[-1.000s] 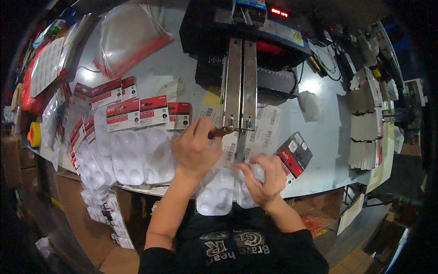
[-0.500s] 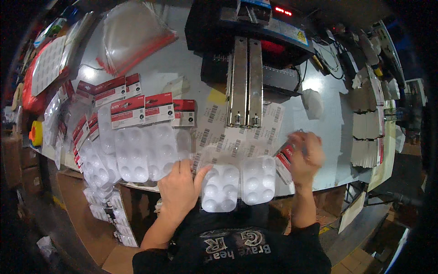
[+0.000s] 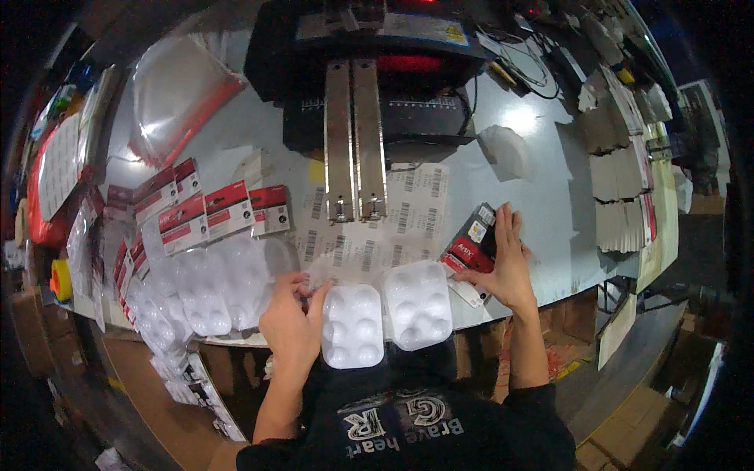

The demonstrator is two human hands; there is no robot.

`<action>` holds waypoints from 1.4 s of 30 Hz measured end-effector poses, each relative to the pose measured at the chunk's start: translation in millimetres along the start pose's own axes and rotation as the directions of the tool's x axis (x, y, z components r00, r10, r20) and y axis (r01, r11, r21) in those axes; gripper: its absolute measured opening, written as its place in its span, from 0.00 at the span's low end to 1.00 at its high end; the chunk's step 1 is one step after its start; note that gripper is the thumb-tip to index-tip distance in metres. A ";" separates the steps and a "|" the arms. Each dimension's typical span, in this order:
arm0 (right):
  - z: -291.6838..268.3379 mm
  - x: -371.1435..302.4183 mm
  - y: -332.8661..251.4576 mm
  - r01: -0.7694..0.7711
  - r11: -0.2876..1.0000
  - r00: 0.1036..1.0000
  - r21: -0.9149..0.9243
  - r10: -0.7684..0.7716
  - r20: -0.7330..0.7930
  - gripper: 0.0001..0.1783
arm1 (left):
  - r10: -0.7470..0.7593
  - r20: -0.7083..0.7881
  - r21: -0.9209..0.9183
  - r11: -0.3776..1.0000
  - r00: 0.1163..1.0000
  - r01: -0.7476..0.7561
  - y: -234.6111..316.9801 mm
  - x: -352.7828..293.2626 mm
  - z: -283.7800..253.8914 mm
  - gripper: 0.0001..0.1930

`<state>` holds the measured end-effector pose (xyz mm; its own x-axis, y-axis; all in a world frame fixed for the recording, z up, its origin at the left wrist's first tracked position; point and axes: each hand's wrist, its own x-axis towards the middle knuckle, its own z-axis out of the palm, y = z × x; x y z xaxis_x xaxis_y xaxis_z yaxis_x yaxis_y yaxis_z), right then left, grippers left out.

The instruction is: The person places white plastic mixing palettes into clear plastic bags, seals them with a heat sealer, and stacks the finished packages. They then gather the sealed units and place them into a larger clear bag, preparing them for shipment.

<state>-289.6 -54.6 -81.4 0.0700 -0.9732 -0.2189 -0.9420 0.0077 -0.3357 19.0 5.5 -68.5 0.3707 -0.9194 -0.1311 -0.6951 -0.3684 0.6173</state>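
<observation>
My right hand (image 3: 506, 271) lies over a small pile of red and black printed header cards (image 3: 474, 250), its fingers stretched along their right side and its thumb across the lower left. My left hand (image 3: 292, 322) has its fingers curled in, the thumb close to them, beside a white plastic paint palette (image 3: 352, 326) with round wells. Whatever those fingers pinch, if anything, I cannot make out. A second white palette (image 3: 419, 304) sits between the first one and the cards, at the table's front edge. Left of my left hand lie several palettes (image 3: 206, 289) in clear packaging with red and white header cards (image 3: 228, 206).
A black machine (image 3: 385, 55) with two metal rails (image 3: 353, 149) reaches toward me over barcode label sheets (image 3: 400, 228). Clear bags with a red edge (image 3: 184, 98) lie far left. Stacked cards (image 3: 618, 180) line the right side; a yellow tape roll (image 3: 60, 280) is at the left.
My right hand has come down onto the header cards and its fingers have straightened. My left hand's fingers have curled. The whole view has shifted, so the machine appears farther left.
</observation>
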 end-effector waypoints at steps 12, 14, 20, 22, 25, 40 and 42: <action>-19.9 15.6 5.8 -0.034 0.957 0.999 0.288 0.033 0.008 0.47 | 0.225 0.006 -0.117 0.968 0.974 -0.223 6.8 1.3 -5.4 0.07; -30.0 43.4 14.5 -0.029 0.918 0.964 0.396 0.131 -0.233 0.30 | 0.163 0.012 -0.355 0.923 0.987 -0.148 10.2 -1.1 -6.9 0.06; -14.6 150.0 37.1 0.091 0.991 0.806 -0.100 -0.132 -0.577 0.18 | 0.025 0.093 -0.779 0.624 0.995 0.058 12.8 -5.6 -28.8 0.05; -7.1 160.0 43.2 0.144 0.986 0.766 -0.085 -0.165 -0.621 0.19 | 0.009 0.126 -0.808 0.581 0.992 0.098 11.9 -5.1 -34.8 0.06; -2.4 162.1 50.0 0.195 0.972 0.735 -0.133 -0.235 -0.636 0.22 | 0.010 0.204 -0.802 0.575 0.979 0.161 12.7 -3.6 -36.4 0.06; -80.1 36.5 20.0 0.132 0.936 0.972 0.326 -0.057 -0.230 0.47 | 0.091 0.338 -0.770 0.599 0.937 0.220 23.8 -18.8 -35.0 0.07; -52.0 2.6 5.1 0.040 0.989 0.999 0.144 -0.040 -0.003 0.52 | 0.079 0.376 -0.755 0.604 0.923 0.256 24.8 -18.7 -33.8 0.10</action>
<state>-311.2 -69.0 -36.1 0.1069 -0.9735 -0.2020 -0.8814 0.0012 -0.4724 15.7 18.2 -24.5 0.0560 -0.9296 -0.3644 0.1397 -0.3541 0.9247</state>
